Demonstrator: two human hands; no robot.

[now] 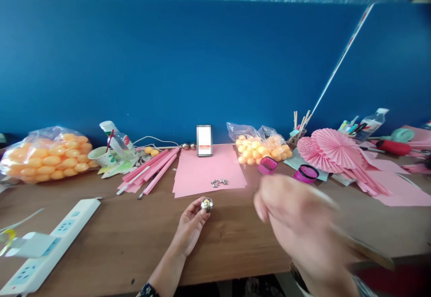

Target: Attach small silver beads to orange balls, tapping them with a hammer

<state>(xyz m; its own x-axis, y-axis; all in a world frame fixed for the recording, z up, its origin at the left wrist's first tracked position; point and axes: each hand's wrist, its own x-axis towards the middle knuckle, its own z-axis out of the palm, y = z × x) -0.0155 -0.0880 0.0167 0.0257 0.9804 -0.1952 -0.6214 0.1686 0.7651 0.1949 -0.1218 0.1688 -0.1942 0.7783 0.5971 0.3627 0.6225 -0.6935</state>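
Note:
My left hand (193,223) is closed around a shiny silver ball (207,205), which has a yellowish patch on its upper side. The ball is held just above the wooden table, in front of the pink paper. My right hand (296,211) is raised at the right and blurred by motion. Its fingers look curled, and a slim brown handle (370,252) sticks out behind it; the rest of that tool is hidden or smeared. Several small silver bits (220,183) lie on the pink paper sheets (208,171).
A phone (204,140) stands upright at the back. Bags of orange balls lie left (47,157) and right (259,146). Rolled pink paper (151,171), magenta rings (305,174), folded paper fans (336,148) and a power strip (54,243) surround the work area. A blue partition (168,63) rises behind.

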